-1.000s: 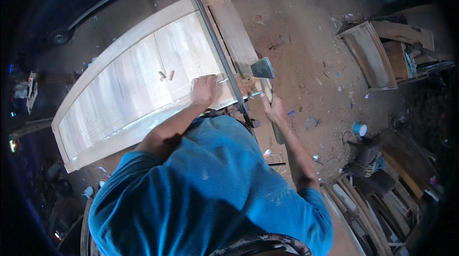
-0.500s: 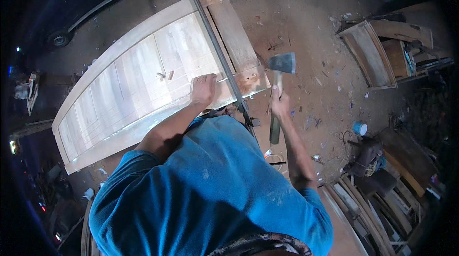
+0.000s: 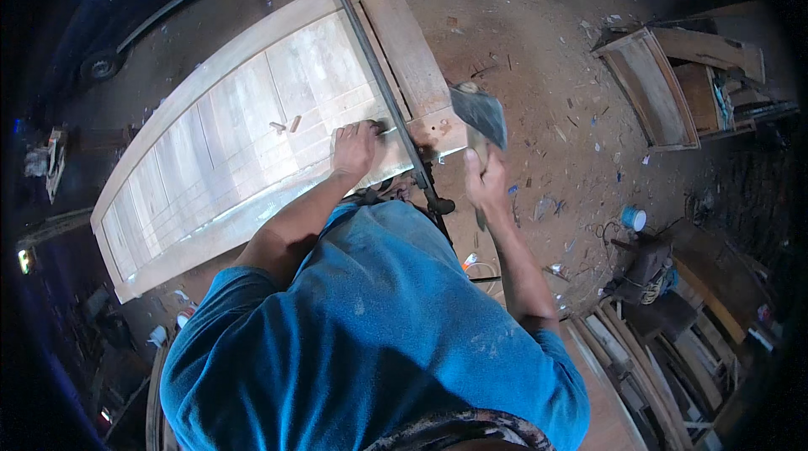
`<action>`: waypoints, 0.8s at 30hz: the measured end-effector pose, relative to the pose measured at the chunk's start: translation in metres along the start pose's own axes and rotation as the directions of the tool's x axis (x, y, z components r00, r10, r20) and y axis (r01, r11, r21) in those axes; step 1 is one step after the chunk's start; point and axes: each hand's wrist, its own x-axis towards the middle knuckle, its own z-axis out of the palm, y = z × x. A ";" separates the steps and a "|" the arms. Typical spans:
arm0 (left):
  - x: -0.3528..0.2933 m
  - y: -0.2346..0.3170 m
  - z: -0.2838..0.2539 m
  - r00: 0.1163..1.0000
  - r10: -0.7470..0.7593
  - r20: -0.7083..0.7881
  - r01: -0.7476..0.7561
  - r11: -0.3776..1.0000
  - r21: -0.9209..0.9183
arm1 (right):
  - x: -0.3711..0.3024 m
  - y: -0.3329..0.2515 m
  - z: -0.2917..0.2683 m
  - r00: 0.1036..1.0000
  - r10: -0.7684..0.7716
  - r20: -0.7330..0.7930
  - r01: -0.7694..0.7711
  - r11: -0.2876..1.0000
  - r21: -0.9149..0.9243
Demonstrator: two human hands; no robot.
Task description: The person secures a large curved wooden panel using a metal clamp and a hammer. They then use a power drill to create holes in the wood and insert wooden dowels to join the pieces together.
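My right hand is wrapped around the handle of a hatchet. Its broad dark head is raised beside the corner of a large pale wooden door with a curved edge. On the door's face lies my left hand, fingers resting on the boards close to a long metal bar clamp; a dark spot at the fingertips is too small to make out. The clamp spans the door's width. Two short wooden dowels lie loose on the panel, to the left of that hand.
A wooden drawer-like frame with scrap boards sits on the dirt floor at the right. Nearer are a small blue-and-white tub and stacked timber. Wood chips litter the ground. A vehicle wheel shows at the far left.
The hatchet has swung left and its head has turned, coming closer to the door's corner. My left hand has shifted slightly on the panel, its fingers now nearer the clamp bar.
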 end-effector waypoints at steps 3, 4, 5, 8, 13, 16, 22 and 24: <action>0.000 -0.001 0.001 0.999 0.025 -0.022 -0.024 0.998 0.053 | 0.003 -0.002 -0.004 0.950 -0.306 -0.066 0.306 0.952 -0.016; 0.003 -0.003 0.002 1.000 0.004 0.027 -0.004 1.000 0.017 | 0.004 -0.002 -0.004 0.993 -0.088 0.082 0.095 0.992 -0.088; 0.003 -0.003 0.003 0.999 -0.021 0.047 0.022 1.000 -0.010 | 0.018 0.001 -0.002 0.963 0.165 0.215 -0.124 0.974 -0.192; 0.009 -0.005 0.004 0.998 0.027 -0.056 -0.030 0.999 -0.046 | 0.039 0.006 0.005 0.931 0.303 0.201 -0.239 0.927 -0.289; -0.007 0.002 -0.004 0.998 -0.016 0.060 0.018 0.999 -0.047 | 0.007 0.011 -0.002 0.994 -0.106 -0.010 0.107 0.993 0.057; -0.001 0.004 -0.007 0.998 -0.029 0.057 0.033 0.998 -0.061 | 0.008 0.012 -0.005 0.851 0.450 0.270 -0.274 0.819 -0.504; 0.014 0.001 -0.004 0.998 -0.046 0.037 0.049 0.995 -0.087 | 0.069 0.003 0.040 0.952 0.283 0.119 -0.203 0.871 -0.447; 0.009 0.000 -0.001 0.993 -0.067 0.098 0.074 0.995 -0.070 | 0.083 0.005 0.055 0.973 0.209 0.101 -0.137 0.868 -0.478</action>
